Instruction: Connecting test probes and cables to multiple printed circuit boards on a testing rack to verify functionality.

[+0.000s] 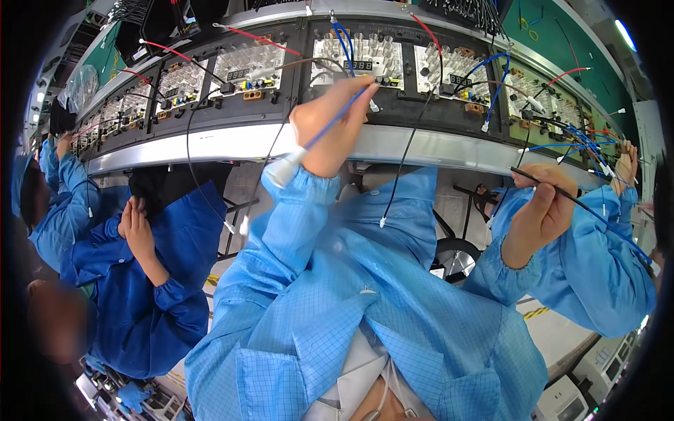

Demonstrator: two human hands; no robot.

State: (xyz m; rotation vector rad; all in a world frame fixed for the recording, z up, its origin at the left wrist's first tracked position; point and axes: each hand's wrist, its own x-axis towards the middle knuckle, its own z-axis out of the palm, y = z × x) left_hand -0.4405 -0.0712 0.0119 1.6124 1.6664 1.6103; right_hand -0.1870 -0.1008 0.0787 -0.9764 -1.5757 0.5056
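Observation:
Over the front edge of a circuit board (388,48), my left hand (328,126) is closed in a pinch on a blue wire (335,121). The wire runs back across the hand to a blurred white connector (283,170) by the wrist. To the right, below the bench edge, my right hand (542,214) is closed around a black wire (586,208). One end of that wire sticks out past the fingertips to the left, and the other trails toward the lower right. Another pair of blue wires (344,38) stands on the board beyond my left hand.
Several more boards (254,67) sit in black frames along the bench, with red, black and blue wires. A silver rail (232,144) forms the front edge, and black wires (404,165) hang over it. Co-workers' hands (137,228) are at the left, and another hand (623,168) at the far right.

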